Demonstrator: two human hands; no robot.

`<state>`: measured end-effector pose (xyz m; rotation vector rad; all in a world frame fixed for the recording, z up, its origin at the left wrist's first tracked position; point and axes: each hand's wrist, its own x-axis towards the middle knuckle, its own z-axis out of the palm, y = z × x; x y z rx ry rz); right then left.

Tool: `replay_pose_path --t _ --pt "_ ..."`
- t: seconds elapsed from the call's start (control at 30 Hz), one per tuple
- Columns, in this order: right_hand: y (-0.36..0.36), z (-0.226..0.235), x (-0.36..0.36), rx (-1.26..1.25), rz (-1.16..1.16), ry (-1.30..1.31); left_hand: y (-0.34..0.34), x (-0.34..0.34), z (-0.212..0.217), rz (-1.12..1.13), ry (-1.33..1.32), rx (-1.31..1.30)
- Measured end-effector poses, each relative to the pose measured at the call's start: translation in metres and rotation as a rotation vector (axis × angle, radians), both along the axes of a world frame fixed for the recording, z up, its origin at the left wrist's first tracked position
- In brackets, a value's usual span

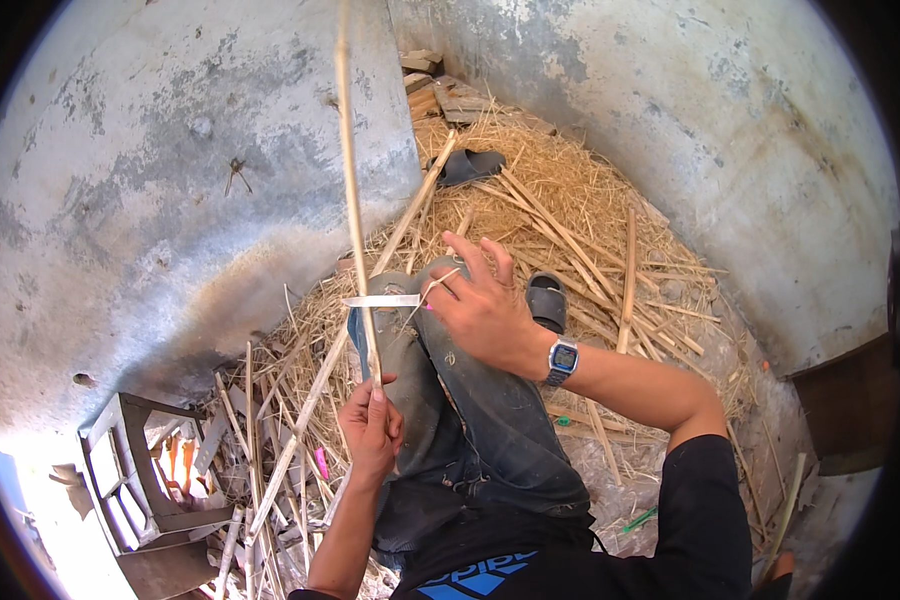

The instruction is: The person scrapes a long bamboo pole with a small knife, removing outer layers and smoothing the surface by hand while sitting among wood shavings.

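Fingers of my left hand (372, 430) are grasping the lower end of a long pale strip (353, 190), seemingly steadying it as it is reaching out past my knees (398, 332). Farther out, my right hand (495, 315) is clasping a knife (397, 301) by its handle, two fingers raised clear of it. The blade is lying crosswise at the strip, probably so its edge is meeting the length squarely, though I cannot tell whether they are touching. Beyond, loose sticks (629, 280) are lying over straw (570, 170), and a dark slipper (467, 167) is resting near the wall (290, 100).
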<state>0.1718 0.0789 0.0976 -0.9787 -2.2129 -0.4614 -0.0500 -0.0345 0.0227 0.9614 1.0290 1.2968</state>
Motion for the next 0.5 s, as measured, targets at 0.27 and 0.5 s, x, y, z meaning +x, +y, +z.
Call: replay_pose_path --t 0.27,0.5 --pt "-0.035 0.026 -0.015 -1.033 0.392 0.714 0.021 0.068 0.011 0.366 0.055 0.267" --pt "-0.036 0.029 -0.004 -1.069 0.296 0.798 0.029 0.066 0.020 0.042 0.588 0.447"
